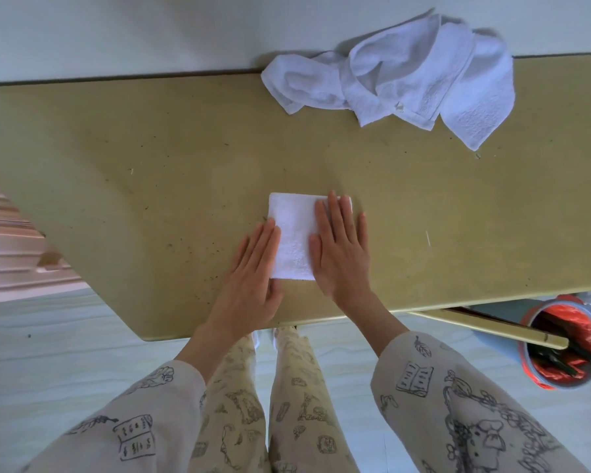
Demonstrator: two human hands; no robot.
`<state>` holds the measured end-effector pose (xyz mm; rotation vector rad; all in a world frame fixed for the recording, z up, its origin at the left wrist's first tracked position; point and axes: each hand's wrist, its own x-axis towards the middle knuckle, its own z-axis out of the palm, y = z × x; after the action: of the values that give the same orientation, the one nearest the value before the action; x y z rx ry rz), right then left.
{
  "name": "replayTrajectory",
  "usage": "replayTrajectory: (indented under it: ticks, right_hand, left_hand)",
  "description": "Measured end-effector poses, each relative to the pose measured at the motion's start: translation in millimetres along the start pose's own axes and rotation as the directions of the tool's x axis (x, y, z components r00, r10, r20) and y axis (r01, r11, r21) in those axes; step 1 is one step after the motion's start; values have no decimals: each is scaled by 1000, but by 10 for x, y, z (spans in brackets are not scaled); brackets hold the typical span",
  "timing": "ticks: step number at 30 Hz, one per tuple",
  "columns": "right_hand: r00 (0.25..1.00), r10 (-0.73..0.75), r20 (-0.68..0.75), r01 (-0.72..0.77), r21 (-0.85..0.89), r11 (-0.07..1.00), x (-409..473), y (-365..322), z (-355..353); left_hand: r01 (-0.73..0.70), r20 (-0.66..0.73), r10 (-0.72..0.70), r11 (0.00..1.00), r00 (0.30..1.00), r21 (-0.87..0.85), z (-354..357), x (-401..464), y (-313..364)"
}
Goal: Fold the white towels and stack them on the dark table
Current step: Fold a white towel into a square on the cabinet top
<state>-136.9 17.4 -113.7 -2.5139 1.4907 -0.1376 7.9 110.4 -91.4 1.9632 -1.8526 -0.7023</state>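
Observation:
A small folded white towel (294, 233) lies flat near the front edge of the tan table (133, 165). My left hand (253, 278) rests flat along its left edge, fingers straight. Over the towel's right side, my right hand (342, 247) presses down with straight fingers. A heap of unfolded white towels (406, 73) sits crumpled at the table's far edge, to the right, partly against the wall.
A bin with a red liner (560, 346) stands on the floor at the right, below the table's front edge, with a metal bar (492, 326) over it. Pink slatted furniture (7, 247) is at the left. Pale floor lies underfoot.

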Motion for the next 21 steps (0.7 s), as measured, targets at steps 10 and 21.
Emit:
replayTrajectory:
  ticks: [10,21]
  right_hand:
    - [1000,-11,-17,10,-22,1000,12,-1,-4]
    - [1000,11,-11,-12,-39,999,12,-26,-34]
  left_hand:
    - [124,-98,-119,991,988,55,110,141,124]
    - [159,84,-204,915,975,371,-62,86,-137]
